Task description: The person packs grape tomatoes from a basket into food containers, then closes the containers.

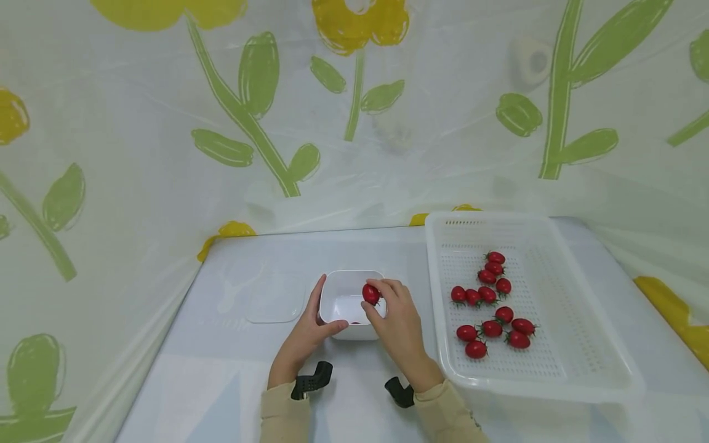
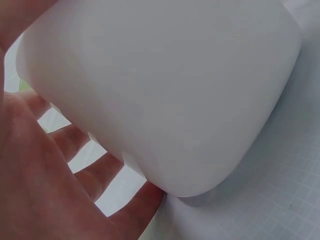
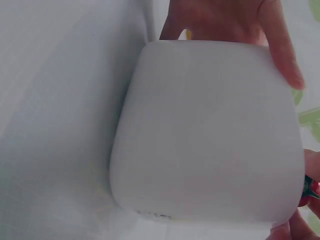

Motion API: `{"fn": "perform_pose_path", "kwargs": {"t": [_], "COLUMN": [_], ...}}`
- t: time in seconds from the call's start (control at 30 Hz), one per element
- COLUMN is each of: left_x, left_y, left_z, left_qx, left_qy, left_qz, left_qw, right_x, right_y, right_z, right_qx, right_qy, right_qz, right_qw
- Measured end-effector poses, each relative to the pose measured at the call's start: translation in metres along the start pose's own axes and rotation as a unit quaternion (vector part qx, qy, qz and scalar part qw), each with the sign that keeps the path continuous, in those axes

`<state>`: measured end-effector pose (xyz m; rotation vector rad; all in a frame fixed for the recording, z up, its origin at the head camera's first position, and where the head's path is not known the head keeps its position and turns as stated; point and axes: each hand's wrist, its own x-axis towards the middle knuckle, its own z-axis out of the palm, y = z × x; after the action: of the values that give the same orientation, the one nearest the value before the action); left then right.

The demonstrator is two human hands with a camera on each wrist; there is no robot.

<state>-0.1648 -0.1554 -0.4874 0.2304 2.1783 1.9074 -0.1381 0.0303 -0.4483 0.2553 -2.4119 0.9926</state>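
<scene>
A white square container (image 1: pixel 357 333) stands on the table with its top uncovered. My left hand (image 1: pixel 304 337) holds it at the left, thumb at the front rim and fingers along the side wall; the left wrist view shows those fingers against the container (image 2: pixel 165 90). Between thumb and fingertips, my right hand (image 1: pixel 403 326) pinches a red cherry tomato (image 1: pixel 370 294) over the container's right part. In the right wrist view the container (image 3: pixel 210 135) hides most of that tomato (image 3: pixel 314 187). A sliver of red shows inside behind the front rim, mostly hidden.
To the right stands a white perforated basket (image 1: pixel 587 307) with several cherry tomatoes (image 1: pixel 492 328) with green stems in it. Left of the container lies a clear, flat lid (image 1: pixel 275 301). A flower-printed curtain (image 1: pixel 432 154) hangs behind the table.
</scene>
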Motion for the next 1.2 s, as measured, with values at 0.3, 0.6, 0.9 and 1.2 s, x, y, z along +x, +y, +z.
{"fn": "perform_pose_path", "kwargs": {"t": [0.3,0.6,0.9,1.2], "left_x": [-0.002,-0.001,0.0,-0.001], "left_y": [0.0,0.001,0.001,0.001], "left_z": [0.0,0.001,0.001,0.0], "left_qx": [0.001,0.004,0.012,0.006], "left_qy": [-0.001,-0.001,0.004,-0.001], "left_qz": [0.004,0.005,0.009,0.015], "left_qw": [1.0,1.0,0.9999,0.9999], "right_x": [0.0,-0.001,0.0,0.001], "right_y": [0.009,0.013,0.012,0.016], "right_z": [0.005,0.007,0.006,0.006], "right_qx": [-0.048,-0.043,-0.026,-0.007], "right_qy": [0.01,-0.015,-0.016,0.028], "right_qz": [0.001,0.025,0.025,-0.005], "right_qw": [0.9988,0.9986,0.9992,0.9996]}}
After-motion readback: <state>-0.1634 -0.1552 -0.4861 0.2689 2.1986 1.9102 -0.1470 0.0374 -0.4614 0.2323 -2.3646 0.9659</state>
